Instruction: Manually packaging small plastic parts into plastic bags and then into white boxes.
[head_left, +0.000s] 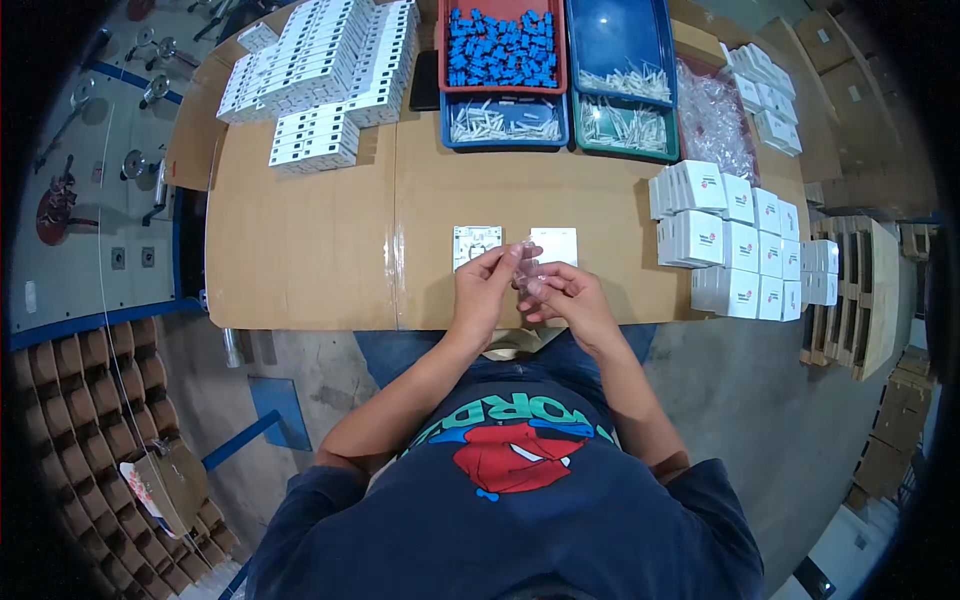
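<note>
Both of my hands meet over the front middle of the table, their fingers closed on a small clear plastic bag [524, 268]. My left hand [484, 285] pinches its upper part between thumb and fingers. My right hand [570, 302] grips its lower right side. Whether anything is inside the bag is too small to tell. Just beyond my left fingers lies a white square housing [477, 238] with its inner fittings showing, partly covered by the hand. Next to it, beyond my right hand, is a plain white square piece [556, 243], its near part hidden.
Cardboard [300, 250] covers the table. Stacks of white boxes [310, 70] stand far left, and more white boxes [740, 245] at right. At the back are a red tray [444, 75] of blue parts, blue tray [620, 30], green tray [625, 153], and a heap of clear bags [713, 125].
</note>
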